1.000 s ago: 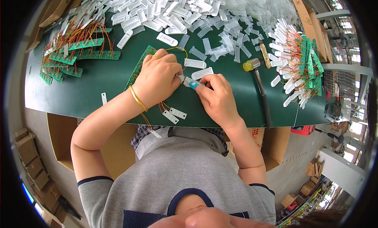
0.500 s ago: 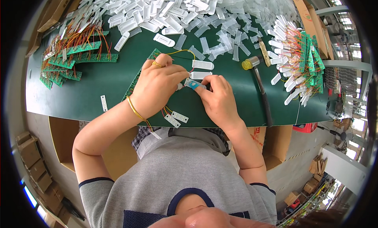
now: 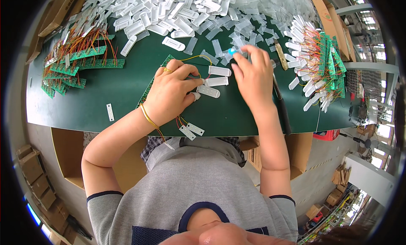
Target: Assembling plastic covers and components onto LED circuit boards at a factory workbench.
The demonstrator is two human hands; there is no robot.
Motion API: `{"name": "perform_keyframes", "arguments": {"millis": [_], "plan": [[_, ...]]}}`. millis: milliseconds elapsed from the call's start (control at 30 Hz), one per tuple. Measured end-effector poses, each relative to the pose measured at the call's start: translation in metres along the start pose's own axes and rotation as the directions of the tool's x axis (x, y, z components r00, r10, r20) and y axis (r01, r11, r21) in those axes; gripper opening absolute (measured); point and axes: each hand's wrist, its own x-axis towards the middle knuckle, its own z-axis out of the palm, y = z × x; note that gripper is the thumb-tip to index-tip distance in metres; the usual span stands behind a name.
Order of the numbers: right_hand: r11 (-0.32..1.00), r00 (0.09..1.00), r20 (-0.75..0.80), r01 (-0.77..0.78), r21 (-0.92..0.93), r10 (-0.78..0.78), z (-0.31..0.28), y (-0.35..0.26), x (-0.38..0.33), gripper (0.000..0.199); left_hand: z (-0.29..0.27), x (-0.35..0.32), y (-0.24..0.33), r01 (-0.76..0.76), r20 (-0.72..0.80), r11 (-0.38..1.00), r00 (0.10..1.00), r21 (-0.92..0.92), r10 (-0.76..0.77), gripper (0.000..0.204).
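Observation:
My left hand (image 3: 175, 90) is closed, with its thumb and finger at the left end of a white plastic housing (image 3: 209, 91) that has dots along its face. Two more white housings (image 3: 220, 71) lie just above it, at the end of thin wires. Beneath my left forearm and fingers runs a long green circuit board (image 3: 146, 89), partly covered. My right hand (image 3: 256, 73) is raised by the loose clear plastic covers (image 3: 216, 46), thumb and fingers apart. A bright blue patch (image 3: 231, 51) shows at one fingertip; whether it is a covering or a held piece I cannot tell.
White housings (image 3: 182, 14) and clear covers heap at the back. Wired circuit boards lie in piles at left (image 3: 82, 54) and right (image 3: 332, 63). A hammer handle (image 3: 282, 105) and a wooden-handled tool (image 3: 281, 54) lie on the right. Small dotted plates (image 3: 194, 128) lie near the front edge.
My right hand has left the lowest housing and moved up and right to the clear covers. The blue patch moved with it, and the dotted face of that housing now shows. My left hand stays.

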Motion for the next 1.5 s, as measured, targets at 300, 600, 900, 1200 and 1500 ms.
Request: {"name": "perform_keyframes", "arguments": {"millis": [300,600,900,1200,1500], "plan": [[0.993,0.974,0.225,-0.008,0.117,-0.018,-0.07,0.031,-0.028,0.018,0.002,-0.003,-0.002,0.007,-0.028,1.0,1.0,0.008,-0.007,0.039],[0.979,0.987,0.063,-0.153,0.135,0.146,-0.042,0.042,-0.016,0.024,0.004,0.004,0.004,0.029,-0.034,0.998,0.999,0.062,-0.027,0.04],[0.994,0.995,-0.007,-0.1,0.04,0.1,0.01,0.043,0.017,0.02,0.005,0.005,0.009,0.042,-0.043,0.996,0.998,0.082,-0.038,0.041],[0.991,0.994,0.055,0.09,0.101,-0.096,-0.036,-0.01,-0.047,0.012,0.005,0.003,0.006,0.021,-0.062,0.997,0.998,0.074,-0.016,0.04],[0.978,0.994,0.087,0.043,0.202,-0.062,-0.028,-0.001,-0.07,0.016,0.005,0.004,0.007,0.037,-0.047,0.997,0.998,0.067,-0.034,0.044]]}}
